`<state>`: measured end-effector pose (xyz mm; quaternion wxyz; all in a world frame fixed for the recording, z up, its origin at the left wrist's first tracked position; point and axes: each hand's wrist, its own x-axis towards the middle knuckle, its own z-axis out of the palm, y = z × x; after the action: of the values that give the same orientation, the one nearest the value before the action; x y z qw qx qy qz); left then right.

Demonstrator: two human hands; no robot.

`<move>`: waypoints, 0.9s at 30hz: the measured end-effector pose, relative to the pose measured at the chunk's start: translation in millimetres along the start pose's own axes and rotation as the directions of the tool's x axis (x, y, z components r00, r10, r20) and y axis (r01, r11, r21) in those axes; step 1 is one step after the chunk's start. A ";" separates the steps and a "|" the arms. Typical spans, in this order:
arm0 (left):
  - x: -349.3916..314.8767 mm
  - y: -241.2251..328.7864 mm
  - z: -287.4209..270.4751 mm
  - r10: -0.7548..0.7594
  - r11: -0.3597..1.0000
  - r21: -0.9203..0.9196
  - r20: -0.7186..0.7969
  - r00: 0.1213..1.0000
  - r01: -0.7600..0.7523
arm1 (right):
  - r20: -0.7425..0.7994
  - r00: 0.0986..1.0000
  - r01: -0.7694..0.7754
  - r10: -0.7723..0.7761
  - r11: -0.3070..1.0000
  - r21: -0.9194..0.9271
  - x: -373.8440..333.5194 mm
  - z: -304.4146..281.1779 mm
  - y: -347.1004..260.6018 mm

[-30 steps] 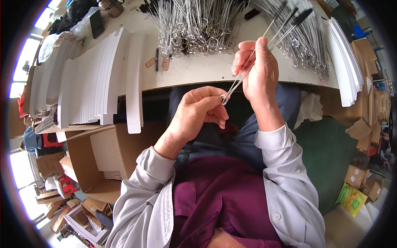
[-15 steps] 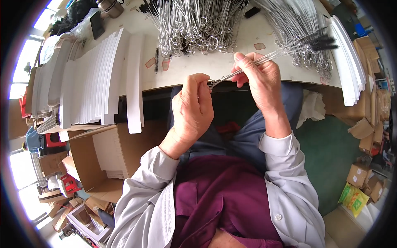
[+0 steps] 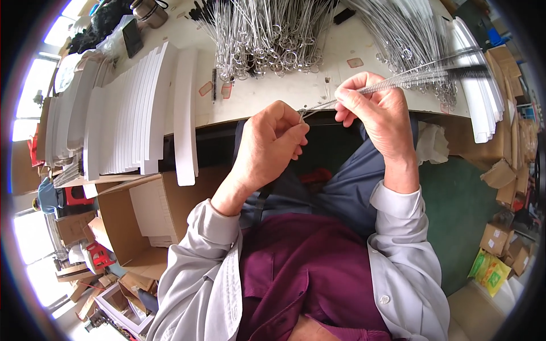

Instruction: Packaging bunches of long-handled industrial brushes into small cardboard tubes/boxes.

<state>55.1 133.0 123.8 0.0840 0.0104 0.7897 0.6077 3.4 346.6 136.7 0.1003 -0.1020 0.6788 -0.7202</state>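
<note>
Several straw brushes (image 3: 418, 78) with twisted wire stems are in my right hand (image 3: 378, 111), its thumb and fingers closed around the stems. Their dark bristle ends reach out to the right, blurred by motion. My left hand (image 3: 270, 145) pinches the ring ends of the same brushes in front of the table edge. A large heap of brushes (image 3: 273, 42) lies beyond my hands, rings facing me. Behind my right hand is a second heap of brushes (image 3: 401, 40), partly covered by the held bundle.
White folded card strips (image 3: 128, 113) stand in a row on the left of the table (image 3: 318, 94), one strip (image 3: 186, 113) overhanging its edge. More white strips (image 3: 475, 99) lie at the right end. An open cardboard box (image 3: 133, 216) is at my lower left. A metal flask (image 3: 149, 12) stands far left.
My right hand has moved right and slightly away with the brushes, and their bristle ends have swung right. My left hand has shifted slightly right and turned, still pinching the ring ends.
</note>
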 end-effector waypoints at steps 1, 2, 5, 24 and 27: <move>0.5 0.7 0.6 -0.068 0.981 -0.179 0.056 0.996 0.077 | -0.024 0.999 0.036 -0.036 0.999 0.010 0.3 0.6 1.3; 0.8 -1.4 1.4 -0.069 0.981 -0.178 0.058 0.996 0.078 | -0.072 0.994 0.086 -0.082 0.995 0.044 -0.2 5.3 4.3; 1.6 -7.6 4.4 0.003 0.969 -0.248 0.064 0.998 0.013 | -0.196 0.969 0.162 -0.148 0.985 0.061 -0.4 12.5 11.6; 4.1 -24.4 20.9 -0.014 0.555 -0.765 0.384 0.923 0.327 | -0.223 0.952 0.259 -0.211 0.941 0.218 0.0 -2.7 24.4; 1.9 -27.3 28.8 -0.033 0.585 -0.730 0.414 0.910 0.353 | -0.273 0.950 0.243 -0.151 0.908 0.342 -0.8 -2.2 25.5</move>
<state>59.7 153.7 90.2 0.2882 -0.0054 0.4055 0.8675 3.8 347.4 111.1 -0.0388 -0.0619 0.5232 -0.8491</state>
